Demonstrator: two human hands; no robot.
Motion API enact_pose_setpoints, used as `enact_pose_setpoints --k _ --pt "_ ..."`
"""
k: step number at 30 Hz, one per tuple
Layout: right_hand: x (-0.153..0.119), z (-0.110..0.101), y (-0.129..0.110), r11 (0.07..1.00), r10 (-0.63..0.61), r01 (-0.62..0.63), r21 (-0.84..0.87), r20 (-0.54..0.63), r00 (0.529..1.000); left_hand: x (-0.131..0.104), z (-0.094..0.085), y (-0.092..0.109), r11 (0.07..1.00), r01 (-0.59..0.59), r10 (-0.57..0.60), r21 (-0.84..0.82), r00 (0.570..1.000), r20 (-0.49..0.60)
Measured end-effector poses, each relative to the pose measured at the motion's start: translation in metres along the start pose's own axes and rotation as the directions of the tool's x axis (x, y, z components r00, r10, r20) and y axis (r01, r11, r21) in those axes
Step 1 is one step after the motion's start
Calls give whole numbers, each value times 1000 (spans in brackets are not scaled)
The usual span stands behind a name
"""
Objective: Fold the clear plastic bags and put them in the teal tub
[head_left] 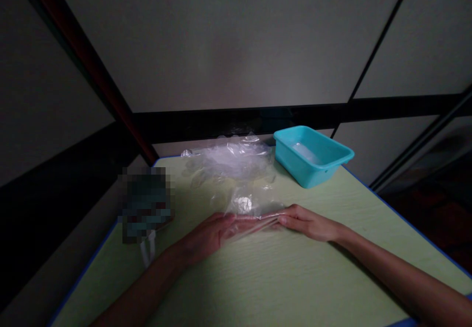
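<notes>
Left hand point(212, 231) and right hand point(308, 222) grasp opposite ends of a clear plastic piece point(245, 204) — perhaps a glove — over the worktop point(265, 287), in front of a crumpled plastic pile point(228, 159). Straightening it seems the step in hand; the next move probably calls for an even grip.

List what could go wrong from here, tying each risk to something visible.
The thin plastic between the left hand and right hand might tear if tugged. The clear plastic pile near the far edge of the table could slide off. The teal basket, close to that edge, might fall if bumped.
</notes>
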State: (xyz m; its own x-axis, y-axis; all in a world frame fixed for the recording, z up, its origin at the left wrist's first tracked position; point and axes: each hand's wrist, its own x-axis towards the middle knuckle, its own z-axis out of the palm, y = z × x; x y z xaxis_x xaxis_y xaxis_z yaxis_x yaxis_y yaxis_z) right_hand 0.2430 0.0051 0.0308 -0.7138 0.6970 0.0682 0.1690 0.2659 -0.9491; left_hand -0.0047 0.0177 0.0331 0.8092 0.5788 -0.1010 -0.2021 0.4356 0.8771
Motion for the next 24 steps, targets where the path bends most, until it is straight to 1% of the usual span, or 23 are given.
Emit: enact_pose_setpoints --k 2,4,9,12,14,17,19,22,24 --pt "1 0 -2 994 30 -32 101 23 999 1 1 -1 998 -13 16 -55 998 68" --pt "1 0 -5 981 52 -62 184 57 997 1 1 -2 995 8 3 -103 994 110" --pt "-2 0 -9 933 106 -151 326 152 983 -3 4 -4 949 123 -76 -290 982 171" --pt "-3 2 -6 901 151 -207 380 172 974 -5 5 -6 924 187 -140 -333 977 158" --pt "-3 4 -5 878 204 -243 411 139 969 -5 3 -7 911 217 -181 -351 974 133" --pt "-1 6 -3 865 262 -253 433 38 964 -6 -2 -9 895 251 -233 -369 968 93" --pt "0 6 -2 871 239 -210 444 -8 971 -6 -5 -10 890 252 -241 -379 967 77" --pt "1 7 -1 873 187 -156 463 -21 982 -7 -7 -10 887 246 -239 -390 969 68" --pt "1 8 -1 871 188 -153 467 -30 982 -7 -7 -10 886 249 -250 -392 967 51"
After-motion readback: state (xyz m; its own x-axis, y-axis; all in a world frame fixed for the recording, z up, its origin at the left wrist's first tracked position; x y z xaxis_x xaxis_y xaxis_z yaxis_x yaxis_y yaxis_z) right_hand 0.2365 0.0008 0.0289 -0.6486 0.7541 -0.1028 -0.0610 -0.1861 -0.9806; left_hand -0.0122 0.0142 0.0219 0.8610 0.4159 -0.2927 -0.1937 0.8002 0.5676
